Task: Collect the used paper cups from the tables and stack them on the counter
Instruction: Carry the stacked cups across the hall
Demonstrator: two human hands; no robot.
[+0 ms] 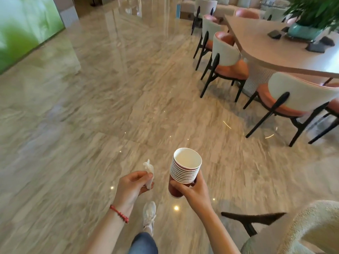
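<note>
Many cups: nested stack (pixel 185 166), gripped by right hand (pixel 194 191)
Left hand (pixel 131 186): pinching crumpled tissue (pixel 149 172)
Floor (pixel 110 107): glossy beige marble
Right side: table (pixel 275 48), chairs (pixel 227 57)

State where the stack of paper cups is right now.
In the head view the stack of paper cups is low and right of centre, held upright in the right hand above the marble floor, beside the left hand holding a crumpled tissue.

Nested red paper cup stack (pixel 184 169), upright, empty.
</note>
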